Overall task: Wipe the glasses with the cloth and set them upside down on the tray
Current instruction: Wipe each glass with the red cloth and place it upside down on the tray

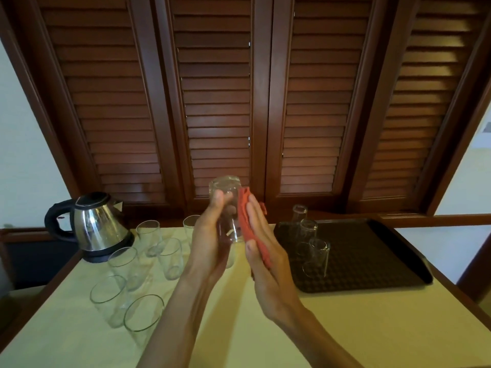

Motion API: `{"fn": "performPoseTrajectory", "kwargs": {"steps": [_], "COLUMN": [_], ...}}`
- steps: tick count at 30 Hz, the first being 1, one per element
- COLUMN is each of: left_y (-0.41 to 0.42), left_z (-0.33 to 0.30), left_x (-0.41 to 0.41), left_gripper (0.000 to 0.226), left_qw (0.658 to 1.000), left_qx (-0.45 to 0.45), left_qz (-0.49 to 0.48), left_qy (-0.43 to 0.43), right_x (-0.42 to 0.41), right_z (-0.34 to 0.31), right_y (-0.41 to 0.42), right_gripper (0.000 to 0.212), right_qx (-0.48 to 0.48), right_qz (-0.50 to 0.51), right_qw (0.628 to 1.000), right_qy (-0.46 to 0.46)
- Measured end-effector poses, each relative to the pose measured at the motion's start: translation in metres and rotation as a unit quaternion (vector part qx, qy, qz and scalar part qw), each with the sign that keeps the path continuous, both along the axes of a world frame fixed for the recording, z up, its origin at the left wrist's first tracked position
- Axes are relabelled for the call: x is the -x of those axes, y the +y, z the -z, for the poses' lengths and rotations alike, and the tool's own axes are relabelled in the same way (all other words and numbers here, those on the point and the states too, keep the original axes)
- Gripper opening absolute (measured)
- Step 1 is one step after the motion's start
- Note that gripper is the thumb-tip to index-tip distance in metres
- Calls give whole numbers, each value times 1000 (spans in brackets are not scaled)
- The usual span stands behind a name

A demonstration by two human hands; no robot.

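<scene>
The table (345, 328), under a pale yellow cover, carries a dark tray (372, 261) on the right with three glasses already inverted along its left side (316, 257). On the left, beside a steel kettle (98, 227), stand the upright glasses (125, 266), seemingly not yet wiped. Between the two groups, raised above the table, the left hand (212, 243) grips one glass (227, 205) base-up, fingers curled round its wall. The right hand (265, 251), fingers straight, presses the red cloth (245, 224) flat against the glass's side.

The step in hand appears to be wiping the outside; whether the inside is done cannot be told, as the mouth is hidden behind the hands. Next, the glass would go rim-down on the tray, which calls for a short carry rightward. Most of the tray lies bare to the right of the inverted row, so room is ample; the raised tray rim and the nearest inverted glass are the edges to clear.
</scene>
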State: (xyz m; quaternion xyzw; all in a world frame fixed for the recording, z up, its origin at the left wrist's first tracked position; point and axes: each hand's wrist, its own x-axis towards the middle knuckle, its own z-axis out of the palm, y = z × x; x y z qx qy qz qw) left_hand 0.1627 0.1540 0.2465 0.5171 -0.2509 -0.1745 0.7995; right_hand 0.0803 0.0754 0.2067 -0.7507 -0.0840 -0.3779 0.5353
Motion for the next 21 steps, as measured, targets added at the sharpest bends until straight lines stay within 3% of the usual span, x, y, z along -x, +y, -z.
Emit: {"fn": "performPoseTrajectory", "kwargs": {"steps": [4,7,9,11,14,19,21], "left_y": [-1,-4,-1,1,-3,2,6], "left_z": [8,9,1,-3,8,9,8], "left_x": [2,4,-3,-7,1,-11,-15], "left_gripper": [56,47,59,70,61,56,60], "left_qw": [999,998,998,999,999,999,998], "left_qx": [-26,-54,-29,-19,-2,37,43], "left_qz": [-24,4,-1,-30,-40,-2,-22], "left_qy": [8,33,54,30,12,39,46], "right_x": [-10,-16,-10,-3,-12,-8,-4], "right_z": [-19,-31,-12,3,-15,-12,-2], "right_y": [-13,-10,-4,-4,-12,1,-1], "right_gripper": [64,61,61,62,59,62,64], "right_qx": [-89,-16,51,40,-66,79,44], "right_qz": [-10,34,25,1,-9,-7,-31], "right_qw": [996,999,998,999,997,997,998], "right_qy": [9,0,-9,-9,25,-2,-12]}}
